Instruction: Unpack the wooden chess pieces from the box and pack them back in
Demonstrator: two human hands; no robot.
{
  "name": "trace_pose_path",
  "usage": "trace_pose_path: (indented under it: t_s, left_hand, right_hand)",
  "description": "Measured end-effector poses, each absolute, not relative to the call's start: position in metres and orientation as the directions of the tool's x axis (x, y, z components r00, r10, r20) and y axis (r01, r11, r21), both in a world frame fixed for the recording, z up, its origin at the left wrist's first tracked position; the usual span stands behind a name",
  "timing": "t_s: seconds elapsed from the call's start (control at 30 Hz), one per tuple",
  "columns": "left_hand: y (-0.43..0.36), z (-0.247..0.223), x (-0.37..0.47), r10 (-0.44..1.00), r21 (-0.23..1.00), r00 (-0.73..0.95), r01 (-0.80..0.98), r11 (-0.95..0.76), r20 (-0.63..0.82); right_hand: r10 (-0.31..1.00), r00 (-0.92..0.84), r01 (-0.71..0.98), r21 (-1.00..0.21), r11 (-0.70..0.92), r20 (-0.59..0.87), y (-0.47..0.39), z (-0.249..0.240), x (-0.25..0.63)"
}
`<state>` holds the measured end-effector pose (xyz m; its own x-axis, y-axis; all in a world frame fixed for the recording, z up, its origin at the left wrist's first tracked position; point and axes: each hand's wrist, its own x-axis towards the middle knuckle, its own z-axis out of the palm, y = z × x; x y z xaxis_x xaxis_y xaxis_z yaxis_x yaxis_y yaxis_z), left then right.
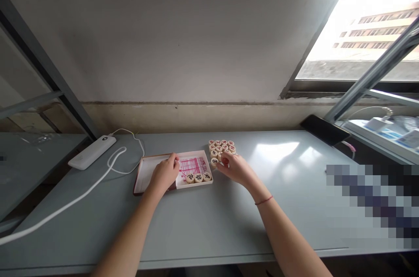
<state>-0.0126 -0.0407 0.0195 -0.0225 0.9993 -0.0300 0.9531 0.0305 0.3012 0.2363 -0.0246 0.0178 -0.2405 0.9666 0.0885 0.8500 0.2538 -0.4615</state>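
Head view shows the right hand [236, 167] bent over round pieces [219, 148] at two o'clock of the box [194, 185], left hand [164, 173] curled across it, neither grip clear, where pinching one rim should spare neighbours, with a white cable [91, 192] near ten o'clock.

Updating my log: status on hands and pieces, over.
Left hand at open box. Right hand at grouped game pieces, grip unclear. Three black-marked pieces inside box, near edge. White cable left of box, apart from hands.
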Motion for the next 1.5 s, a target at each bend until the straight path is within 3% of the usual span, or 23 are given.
trace_pose_path:
  t_s: [0.53,0.7,0.83,1.0,1.23,1.33,1.43,1.5]
  left_hand:
    - [-0.04,0.019,-0.013,0.999,0.286,-0.011,0.958,0.019,-0.031]
    - [-0.044,0.025,-0.01,1.0,0.261,-0.008,0.965,0.013,-0.021]
    - [-0.052,0.034,-0.003,0.989,0.207,0.121,0.969,-0.136,0.082]
    - [-0.062,0.038,0.005,0.95,0.32,0.311,0.904,-0.283,-0.039]
    - [-0.062,0.042,0.001,0.932,0.397,0.347,0.874,-0.28,-0.107]
    - [-0.06,0.047,0.004,0.942,0.494,0.335,0.823,-0.281,-0.023]
    - [-0.06,0.048,0.011,0.954,0.674,0.281,0.685,-0.277,0.106]
    - [-0.061,0.047,0.017,0.968,0.78,0.22,0.583,-0.226,0.116]
  right_hand:
    - [0.976,-0.217,0.864,-0.461,0.202,0.021,-0.022,0.017,0.242]
    - [0.958,-0.272,0.783,-0.558,0.275,0.09,-0.023,0.019,0.239]
    - [0.929,-0.33,0.69,-0.629,0.358,0.167,-0.032,0.026,0.226]
    - [0.858,-0.497,0.597,-0.665,0.449,0.132,-0.045,0.03,0.211]
    - [0.869,-0.488,0.641,-0.644,0.416,0.076,-0.046,0.03,0.213]
    - [0.873,-0.471,0.621,-0.655,0.431,0.128,-0.045,0.031,0.214]
    - [0.864,-0.48,0.548,-0.716,0.432,0.153,-0.047,0.034,0.213]
    - [0.853,-0.502,0.483,-0.773,0.412,0.141,-0.049,0.037,0.21]
